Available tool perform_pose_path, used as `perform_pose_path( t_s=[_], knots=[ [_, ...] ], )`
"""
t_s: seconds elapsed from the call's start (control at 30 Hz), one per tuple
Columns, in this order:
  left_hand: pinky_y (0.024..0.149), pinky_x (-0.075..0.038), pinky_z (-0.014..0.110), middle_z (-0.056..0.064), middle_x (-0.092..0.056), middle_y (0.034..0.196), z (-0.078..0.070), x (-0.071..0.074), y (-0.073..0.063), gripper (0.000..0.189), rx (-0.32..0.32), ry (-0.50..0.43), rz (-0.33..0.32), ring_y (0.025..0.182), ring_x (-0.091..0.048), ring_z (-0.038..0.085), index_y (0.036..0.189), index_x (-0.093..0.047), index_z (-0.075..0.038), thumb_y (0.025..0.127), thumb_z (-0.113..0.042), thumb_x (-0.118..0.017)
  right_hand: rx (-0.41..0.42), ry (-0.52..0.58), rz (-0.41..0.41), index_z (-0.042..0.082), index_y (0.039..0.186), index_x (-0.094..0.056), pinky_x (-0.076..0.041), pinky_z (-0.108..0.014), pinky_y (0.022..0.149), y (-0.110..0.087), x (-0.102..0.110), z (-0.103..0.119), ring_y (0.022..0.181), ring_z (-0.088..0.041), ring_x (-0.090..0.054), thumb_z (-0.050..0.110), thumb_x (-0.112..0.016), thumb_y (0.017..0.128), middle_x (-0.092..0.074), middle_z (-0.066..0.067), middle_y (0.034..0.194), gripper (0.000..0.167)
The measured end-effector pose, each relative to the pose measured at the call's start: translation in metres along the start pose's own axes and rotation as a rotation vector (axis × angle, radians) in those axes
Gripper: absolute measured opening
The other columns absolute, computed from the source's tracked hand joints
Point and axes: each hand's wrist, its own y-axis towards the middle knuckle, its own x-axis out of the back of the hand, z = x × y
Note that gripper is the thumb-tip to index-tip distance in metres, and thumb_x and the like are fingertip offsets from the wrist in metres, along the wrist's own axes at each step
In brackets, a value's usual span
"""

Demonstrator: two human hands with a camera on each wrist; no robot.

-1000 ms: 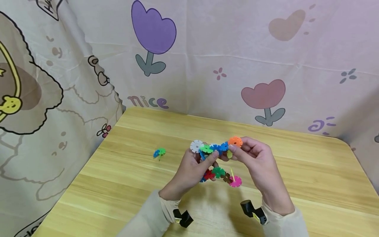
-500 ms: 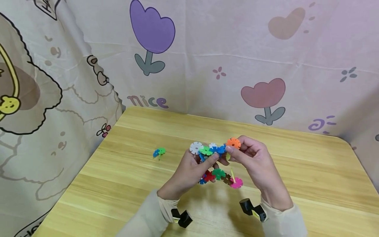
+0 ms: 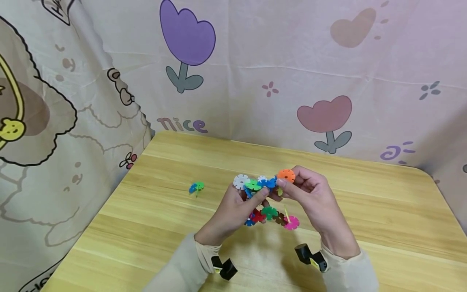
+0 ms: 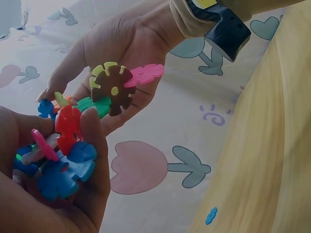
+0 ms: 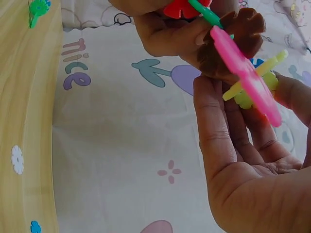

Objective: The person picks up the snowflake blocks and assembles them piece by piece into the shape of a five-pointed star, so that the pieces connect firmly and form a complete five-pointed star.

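Observation:
Above the table, both hands hold a linked assembly of colourful plastic snowflake discs. My left hand grips its middle, the thumb over a blue disc. A white disc and a light green disc show above that hand. With thumb and fingers, my right hand pinches the end by the orange disc. Below hangs a row with a green disc, a brown disc and a pink disc. A yellow disc shows behind the pink one in the right wrist view. Fingers hide the inner joints.
On the wooden table, a small blue-and-green disc cluster lies left of the hands. A loose white disc and a blue piece appear in the right wrist view. Printed cloth hangs behind the table.
The orange disc and my right hand have shifted slightly left, toward my left hand. Both hands keep their hold on the assembly; the cluster on the table stays put.

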Motion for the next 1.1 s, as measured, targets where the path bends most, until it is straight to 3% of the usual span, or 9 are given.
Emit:
perform_pose_path(
  t_s=[0.23,0.4,0.5,0.6,0.7,0.83,0.97,1.03,1.1],
  knots=[
    [0.078,-0.058,0.028,0.015,-0.077,0.107,-0.004,0.005,0.001,0.027,-0.025,0.009,-0.023,0.095,-0.066,0.027,0.124,-0.069,-0.001,0.108,-0.019,-0.059,0.019,-0.068,0.026,-0.006,0.106,-0.065,-0.061,-0.036,0.088,0.004,-0.001,0.001,0.087,-0.025,-0.069,0.005,-0.061,0.104,-0.069,-0.011,0.096,0.013],
    [0.065,-0.063,0.033,0.013,-0.076,0.097,-0.011,0.013,0.000,0.028,0.008,-0.026,-0.121,0.087,-0.068,0.025,0.113,-0.065,0.005,0.106,-0.022,-0.062,0.059,-0.050,0.043,-0.010,0.127,-0.060,-0.057,-0.037,0.097,0.010,0.014,-0.005,0.105,-0.033,-0.071,0.017,-0.044,0.113,-0.067,-0.024,0.116,0.034],
    [0.062,-0.064,0.037,0.011,-0.074,0.093,-0.015,0.017,-0.001,0.026,0.019,-0.057,-0.190,0.087,-0.071,0.025,0.107,-0.066,0.005,0.105,-0.021,-0.064,-0.001,-0.096,0.010,-0.012,0.125,-0.059,-0.059,-0.040,0.093,0.018,0.024,-0.020,0.103,-0.036,-0.070,0.019,-0.044,0.113,-0.066,-0.029,0.114,0.036],
    [0.062,-0.064,0.039,0.010,-0.073,0.090,-0.017,0.021,-0.001,0.024,0.012,-0.065,-0.223,0.087,-0.071,0.025,0.105,-0.068,0.003,0.105,-0.020,-0.065,-0.137,-0.320,0.004,-0.009,0.116,-0.063,-0.062,-0.041,0.083,0.028,0.028,-0.041,0.091,-0.035,-0.071,0.012,-0.053,0.109,-0.068,-0.024,0.103,0.024],
    [0.065,-0.064,0.039,0.008,-0.074,0.090,-0.019,0.023,-0.003,0.022,-0.002,-0.075,-0.230,0.089,-0.071,0.024,0.105,-0.067,0.002,0.105,-0.020,-0.065,-0.262,-0.594,0.064,-0.005,0.114,-0.065,-0.061,-0.040,0.071,0.043,0.022,-0.064,0.079,-0.028,-0.068,0.008,-0.061,0.105,-0.069,-0.017,0.093,0.017],
    [0.068,-0.064,0.038,0.007,-0.074,0.092,-0.019,0.023,-0.004,0.029,-0.029,-0.143,-0.184,0.088,-0.072,0.020,0.109,-0.063,0.005,0.108,-0.024,-0.058,-0.344,-0.865,0.173,0.000,0.129,-0.062,-0.057,-0.042,0.073,0.064,0.007,-0.090,0.080,-0.028,-0.066,0.013,-0.067,0.102,-0.070,-0.016,0.093,0.031],
    [0.072,-0.062,0.029,0.003,-0.074,0.094,-0.020,0.021,-0.005,0.038,-0.022,-0.196,-0.148,0.088,-0.071,0.016,0.107,-0.059,-0.003,0.112,-0.038,-0.043,-0.385,-1.052,0.215,0.004,0.129,-0.063,-0.057,-0.051,0.087,0.079,-0.003,-0.105,0.099,-0.036,-0.069,0.018,-0.072,0.099,-0.072,-0.018,0.108,0.034],
    [0.072,-0.060,0.026,0.002,-0.074,0.094,-0.020,0.020,-0.005,0.043,-0.004,-0.195,-0.147,0.088,-0.071,0.017,0.105,-0.058,-0.009,0.112,-0.045,-0.036,-0.430,-1.119,0.214,0.007,0.119,-0.066,-0.058,-0.050,0.083,0.084,-0.006,-0.109,0.102,-0.036,-0.068,0.016,-0.073,0.098,-0.072,-0.016,0.112,0.024],
    [0.072,-0.058,0.026,0.002,-0.074,0.095,-0.021,0.020,-0.005,0.046,0.009,-0.194,-0.150,0.089,-0.069,0.018,0.102,-0.059,-0.011,0.112,-0.047,-0.032,-0.486,-1.154,0.225,0.008,0.105,-0.066,-0.057,-0.045,0.069,0.087,-0.008,-0.111,0.088,-0.031,-0.067,0.014,-0.073,0.097,-0.071,-0.013,0.099,0.012]
  ],
)
